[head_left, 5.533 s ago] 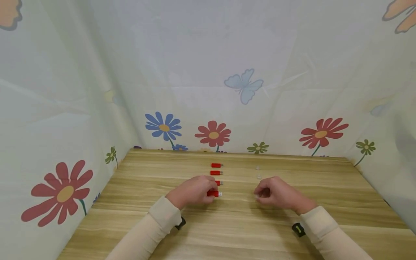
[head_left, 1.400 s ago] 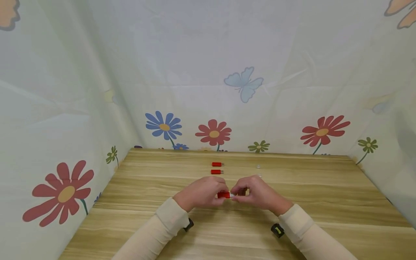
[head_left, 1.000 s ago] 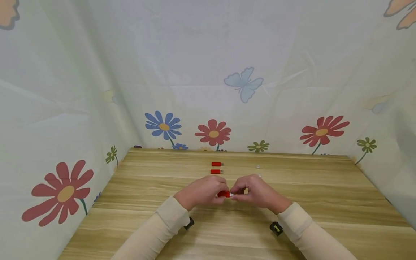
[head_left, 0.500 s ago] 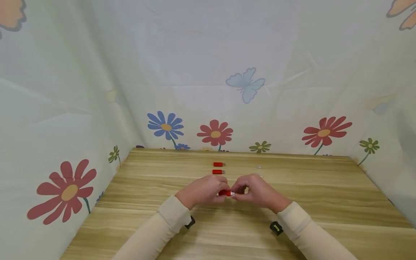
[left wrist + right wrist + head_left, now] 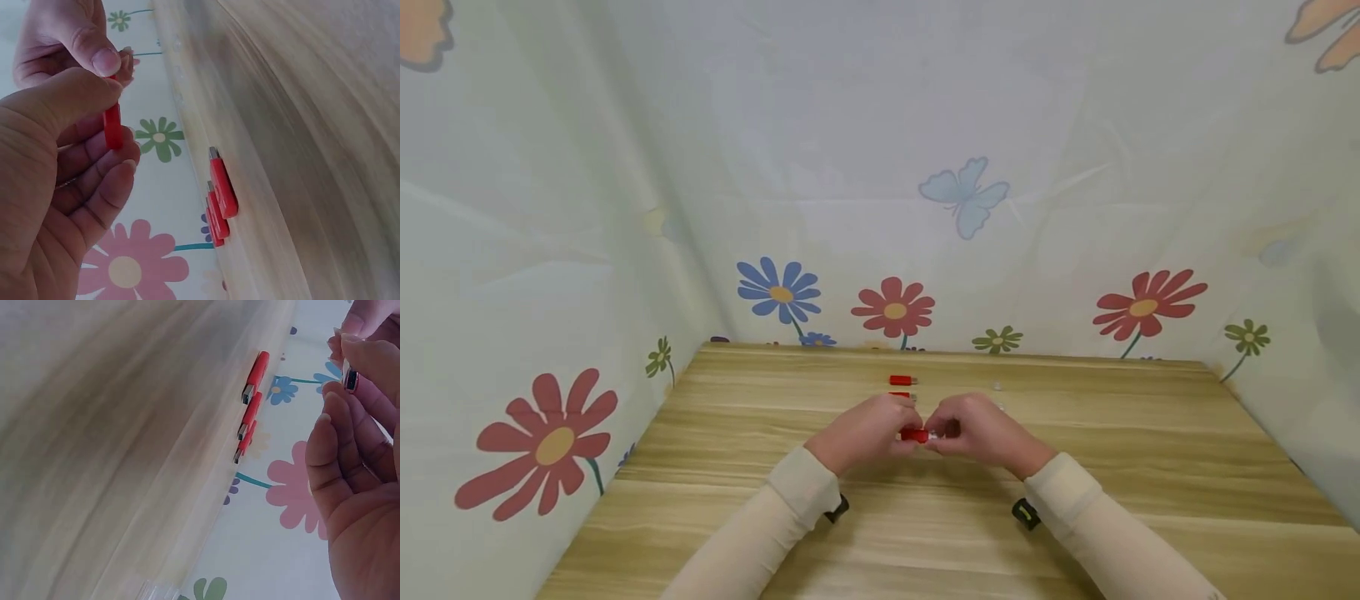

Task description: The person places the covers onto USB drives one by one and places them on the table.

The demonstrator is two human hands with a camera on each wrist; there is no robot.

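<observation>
In the head view my left hand (image 5: 868,432) pinches a red USB stick (image 5: 914,435) by its body, plug end to the right. My right hand (image 5: 985,429) meets it there and pinches a small clear cap (image 5: 933,435) at the plug end; fingers hide how far the cap sits over the plug. The left wrist view shows the red stick (image 5: 113,128) between left thumb and fingers, raised off the table. In the right wrist view a dark, pink-rimmed end (image 5: 352,380) shows beside the right thumb.
Three more red USB sticks (image 5: 256,376) lie in a row on the wooden table (image 5: 775,383); in the head view the hands hide the nearest. Two clear caps, one nearer (image 5: 1002,407) and one farther (image 5: 997,386), lie right of them. A patterned curtain (image 5: 820,208) surrounds the table.
The right hand has come left from beside the caps to the stick, and the left hand has lifted that stick. Since half a second ago both hands have shifted slightly away from the body.
</observation>
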